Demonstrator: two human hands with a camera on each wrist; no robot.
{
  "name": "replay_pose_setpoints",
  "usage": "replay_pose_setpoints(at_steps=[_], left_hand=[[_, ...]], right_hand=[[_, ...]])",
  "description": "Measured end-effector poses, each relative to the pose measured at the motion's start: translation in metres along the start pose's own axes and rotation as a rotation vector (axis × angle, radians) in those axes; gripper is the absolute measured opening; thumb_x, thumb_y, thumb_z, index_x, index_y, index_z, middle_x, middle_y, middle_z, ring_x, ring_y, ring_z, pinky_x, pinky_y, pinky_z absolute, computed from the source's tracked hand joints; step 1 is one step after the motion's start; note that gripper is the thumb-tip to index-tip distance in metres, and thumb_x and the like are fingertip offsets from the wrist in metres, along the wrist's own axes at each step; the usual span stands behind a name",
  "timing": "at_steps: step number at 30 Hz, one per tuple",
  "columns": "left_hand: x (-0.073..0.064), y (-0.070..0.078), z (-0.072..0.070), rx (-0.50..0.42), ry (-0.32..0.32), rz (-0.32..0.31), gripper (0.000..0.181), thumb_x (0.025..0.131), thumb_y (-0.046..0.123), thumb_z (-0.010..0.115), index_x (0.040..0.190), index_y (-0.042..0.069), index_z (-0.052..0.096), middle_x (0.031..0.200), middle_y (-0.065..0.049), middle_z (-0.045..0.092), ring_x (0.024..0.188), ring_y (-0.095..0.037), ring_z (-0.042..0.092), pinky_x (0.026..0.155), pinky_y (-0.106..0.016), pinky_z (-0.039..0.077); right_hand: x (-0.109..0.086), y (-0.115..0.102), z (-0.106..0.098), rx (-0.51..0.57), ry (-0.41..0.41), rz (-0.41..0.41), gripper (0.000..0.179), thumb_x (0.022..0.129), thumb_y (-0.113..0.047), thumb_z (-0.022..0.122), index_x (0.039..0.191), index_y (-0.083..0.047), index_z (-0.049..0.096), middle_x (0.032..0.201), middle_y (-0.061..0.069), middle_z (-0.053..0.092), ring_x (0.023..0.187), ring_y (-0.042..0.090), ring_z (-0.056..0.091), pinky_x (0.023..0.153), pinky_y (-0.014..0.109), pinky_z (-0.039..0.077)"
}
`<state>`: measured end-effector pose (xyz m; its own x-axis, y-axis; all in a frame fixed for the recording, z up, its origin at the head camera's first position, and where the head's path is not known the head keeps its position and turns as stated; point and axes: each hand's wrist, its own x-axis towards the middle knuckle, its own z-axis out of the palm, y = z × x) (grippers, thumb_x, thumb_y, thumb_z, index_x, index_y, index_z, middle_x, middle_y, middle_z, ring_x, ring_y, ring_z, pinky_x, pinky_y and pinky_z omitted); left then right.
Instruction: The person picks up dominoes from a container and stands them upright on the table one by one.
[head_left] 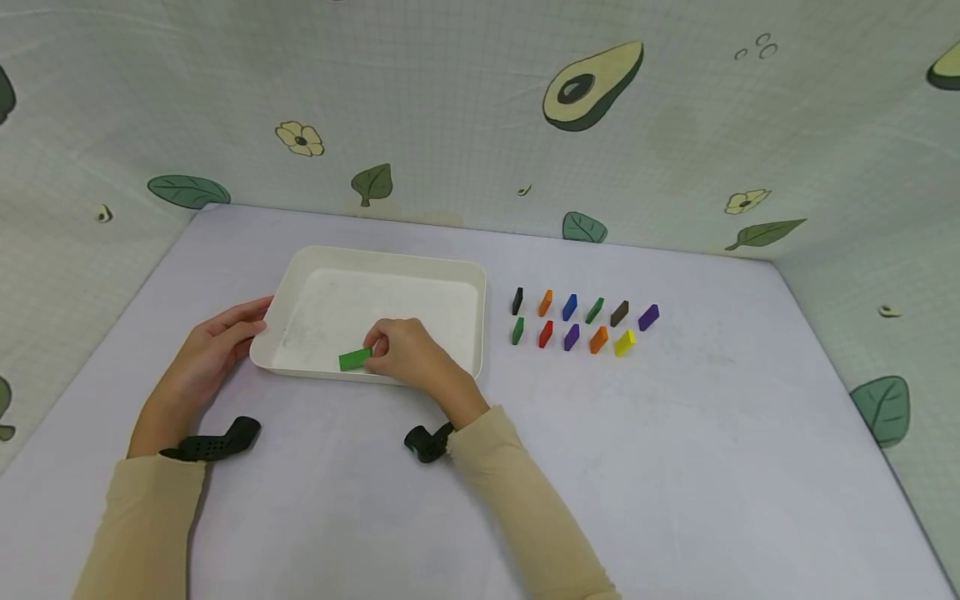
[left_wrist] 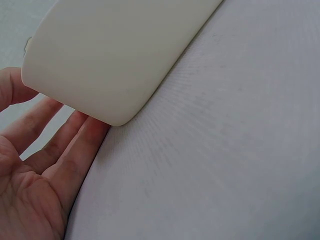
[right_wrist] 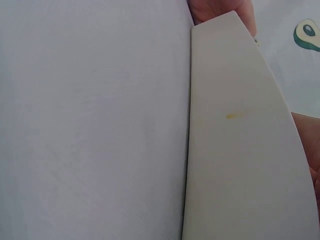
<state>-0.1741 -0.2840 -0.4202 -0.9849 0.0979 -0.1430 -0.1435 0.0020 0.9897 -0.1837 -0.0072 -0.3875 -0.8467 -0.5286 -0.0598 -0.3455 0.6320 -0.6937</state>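
In the head view my right hand (head_left: 408, 354) is over the near side of a white tray (head_left: 367, 254). Its thumb and fingers pinch one end of a green block (head_left: 354, 359), which lies low inside the tray by the near wall. My left hand (head_left: 213, 350) is at the tray's left end, with its fingertips touching the outside of the wall. The left wrist view shows that hand's fairly straight fingers (left_wrist: 75, 150) against the tray wall (left_wrist: 115, 65). The right wrist view has mostly the tray's outer wall (right_wrist: 235, 150), which hides the block and most of the right hand.
Right of the tray, two rows of small upright blocks stand on the white table (head_left: 675, 467), among them a black block (head_left: 517, 301), a red block (head_left: 546, 334) and a yellow block (head_left: 625, 342). A patterned cloth (head_left: 465, 108) hangs behind the table.
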Motion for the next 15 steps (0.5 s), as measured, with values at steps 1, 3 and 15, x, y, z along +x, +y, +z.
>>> replay_pose_setpoints(at_steps=[1, 3, 15], left_hand=[[0.0, 0.0, 0.0, -0.006, -0.004, 0.002, 0.051, 0.093, 0.024, 0.058, 0.14, 0.013, 0.042, 0.12, 0.02, 0.055, 0.103, 0.006, 0.055, 0.079, -0.008, 0.047], [0.0, 0.0, 0.0, -0.018, -0.01, 0.006, 0.05, 0.093, 0.023, 0.058, 0.14, 0.012, 0.043, 0.121, 0.019, 0.055, 0.103, 0.005, 0.055, 0.079, -0.009, 0.047], [-0.001, -0.001, 0.0, 0.004, 0.001, -0.015, 0.053, 0.092, 0.026, 0.058, 0.141, 0.013, 0.042, 0.122, 0.02, 0.053, 0.102, 0.006, 0.054, 0.079, -0.008, 0.047]], right_hand=[[-0.001, 0.0, 0.0, 0.004, 0.008, -0.003, 0.017, 0.081, -0.009, 0.068, 0.098, -0.008, 0.064, 0.076, -0.003, 0.058, 0.067, 0.004, 0.05, 0.061, 0.01, 0.041], [-0.003, 0.0, -0.002, 0.011, 0.024, -0.006, 0.018, 0.081, -0.007, 0.066, 0.098, -0.007, 0.064, 0.076, -0.003, 0.058, 0.067, 0.004, 0.049, 0.06, 0.01, 0.04], [-0.021, -0.002, -0.015, -0.013, 0.12, 0.013, 0.019, 0.082, -0.006, 0.063, 0.101, -0.008, 0.063, 0.073, -0.003, 0.056, 0.06, 0.006, 0.045, 0.054, 0.012, 0.036]])
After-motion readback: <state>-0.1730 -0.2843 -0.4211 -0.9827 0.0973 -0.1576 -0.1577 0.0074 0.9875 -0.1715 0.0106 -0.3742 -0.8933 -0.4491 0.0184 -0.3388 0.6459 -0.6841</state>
